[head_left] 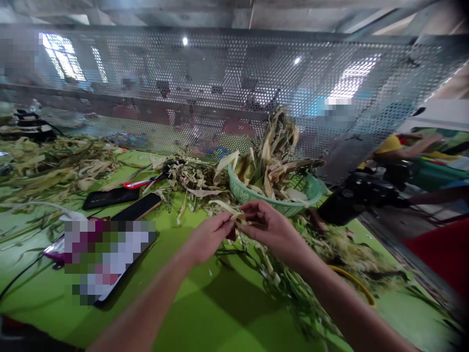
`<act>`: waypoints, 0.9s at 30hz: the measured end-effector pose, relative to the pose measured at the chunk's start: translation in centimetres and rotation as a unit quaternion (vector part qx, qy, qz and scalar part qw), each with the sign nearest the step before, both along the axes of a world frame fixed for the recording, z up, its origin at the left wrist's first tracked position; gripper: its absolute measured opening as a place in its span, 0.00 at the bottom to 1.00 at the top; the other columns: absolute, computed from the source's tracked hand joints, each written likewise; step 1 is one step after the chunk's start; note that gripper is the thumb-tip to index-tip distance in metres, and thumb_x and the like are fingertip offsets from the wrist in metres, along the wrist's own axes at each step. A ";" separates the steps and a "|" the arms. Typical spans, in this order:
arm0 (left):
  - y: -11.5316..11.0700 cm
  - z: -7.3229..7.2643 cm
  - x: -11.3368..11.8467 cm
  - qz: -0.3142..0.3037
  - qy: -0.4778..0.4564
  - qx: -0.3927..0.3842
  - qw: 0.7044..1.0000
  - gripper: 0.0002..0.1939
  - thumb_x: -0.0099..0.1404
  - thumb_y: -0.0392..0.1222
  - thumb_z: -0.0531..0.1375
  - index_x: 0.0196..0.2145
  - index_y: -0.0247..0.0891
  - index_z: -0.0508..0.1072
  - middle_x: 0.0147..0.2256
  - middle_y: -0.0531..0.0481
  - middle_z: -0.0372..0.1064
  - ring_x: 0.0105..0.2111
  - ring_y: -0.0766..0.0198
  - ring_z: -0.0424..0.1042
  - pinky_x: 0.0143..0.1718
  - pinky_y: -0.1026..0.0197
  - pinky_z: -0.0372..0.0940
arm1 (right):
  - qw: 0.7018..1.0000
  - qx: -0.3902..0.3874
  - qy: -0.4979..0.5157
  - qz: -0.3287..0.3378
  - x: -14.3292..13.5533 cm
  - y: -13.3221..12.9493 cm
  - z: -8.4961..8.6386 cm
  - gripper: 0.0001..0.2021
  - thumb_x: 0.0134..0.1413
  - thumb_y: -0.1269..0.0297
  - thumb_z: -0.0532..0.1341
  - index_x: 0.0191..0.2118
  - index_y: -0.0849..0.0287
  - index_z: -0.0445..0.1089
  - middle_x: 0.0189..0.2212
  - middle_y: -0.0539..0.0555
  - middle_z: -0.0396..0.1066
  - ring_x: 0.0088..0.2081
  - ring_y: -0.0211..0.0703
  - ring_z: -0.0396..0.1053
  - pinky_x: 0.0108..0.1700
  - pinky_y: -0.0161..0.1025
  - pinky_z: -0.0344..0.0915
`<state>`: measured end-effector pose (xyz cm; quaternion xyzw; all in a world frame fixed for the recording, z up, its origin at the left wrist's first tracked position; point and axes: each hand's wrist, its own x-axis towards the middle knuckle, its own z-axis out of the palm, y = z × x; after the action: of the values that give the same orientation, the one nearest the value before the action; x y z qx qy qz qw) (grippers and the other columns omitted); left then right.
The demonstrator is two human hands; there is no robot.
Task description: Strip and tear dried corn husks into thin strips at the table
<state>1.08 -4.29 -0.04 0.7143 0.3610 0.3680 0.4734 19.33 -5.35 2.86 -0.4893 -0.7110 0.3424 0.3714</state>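
Above the green table, my left hand (208, 238) pinches a pale strip of corn husk (237, 215) between thumb and fingers. My right hand (273, 230) meets it from the other side, its bent fingers closed on the same strip. Part of the husk is hidden by the fingertips. Just behind my hands stands a light green plastic basket (252, 199) with dried corn husks (269, 168) heaped in it. Shredded husk scraps (198, 176) lie to the left of the basket. Thin green strips (293, 288) are spread beneath my right forearm.
To the left lie a black phone (110, 198), another phone (137, 207), a red cutter knife (142, 183) and a blurred-out tablet-like device. More husks (62, 164) cover the far left. A perforated metal screen (220, 93) closes the back. A black camera (351, 193) stands right.
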 end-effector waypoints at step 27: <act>-0.4 -0.7 1.2 -0.007 -0.006 -0.003 1.000 0.10 0.64 0.42 0.51 0.32 0.37 0.69 0.26 0.53 0.63 0.27 0.66 0.59 0.30 0.64 0.55 | 0.996 0.044 -0.076 -0.001 0.3 0.4 1.3 0.13 0.57 0.54 0.57 0.32 0.57 0.72 0.29 0.51 0.70 0.33 0.42 0.67 0.36 0.37 0.61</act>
<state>2.27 -4.69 -0.75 0.7131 0.3545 0.3677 0.4802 19.66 -4.91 4.14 -0.4976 -0.7513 0.2722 0.3374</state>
